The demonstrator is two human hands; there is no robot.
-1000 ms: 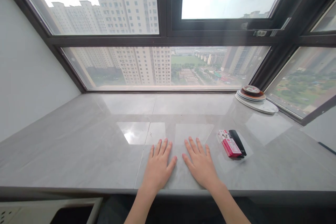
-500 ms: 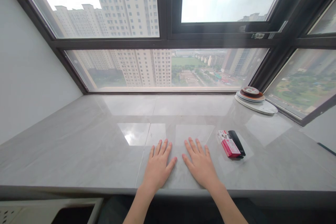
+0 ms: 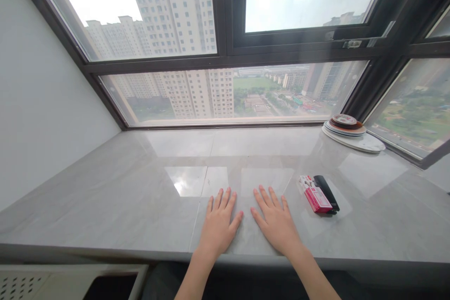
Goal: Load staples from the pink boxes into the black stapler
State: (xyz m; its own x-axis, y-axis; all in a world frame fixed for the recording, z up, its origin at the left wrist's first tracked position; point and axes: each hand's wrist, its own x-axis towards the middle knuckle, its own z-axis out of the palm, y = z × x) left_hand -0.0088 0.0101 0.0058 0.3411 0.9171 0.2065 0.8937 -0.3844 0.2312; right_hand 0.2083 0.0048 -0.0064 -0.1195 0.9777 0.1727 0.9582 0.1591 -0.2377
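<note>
Both palms lie face down on a glossy grey marble-look sill point(image 3: 116, 197), close to its front edge. My left hand point(image 3: 218, 225) is flat with its fingers stretched forward, and nothing is in it. Just to the right, my right hand point(image 3: 277, 225) rests flat too, fingers spread and holding nothing. A gap of bare sill separates the two thumbs. To the right of my right hand, not touched by it, lies a small pink and white box point(image 3: 316, 196). A black flat item point(image 3: 327, 194), of a kind I cannot make out, leans along the box's right side.
At the back right corner a stack of round plates or discs point(image 3: 346, 129) stands by the window frame point(image 3: 378, 79). A white wall point(image 3: 42, 93) closes the left side. Below the sill at lower left is a pale unit point(image 3: 70, 276) with holes and a dark opening.
The whole scene has shifted slightly to the right and tilted a little, as my head moved. My hands stay flat in the same place on the sill.
</note>
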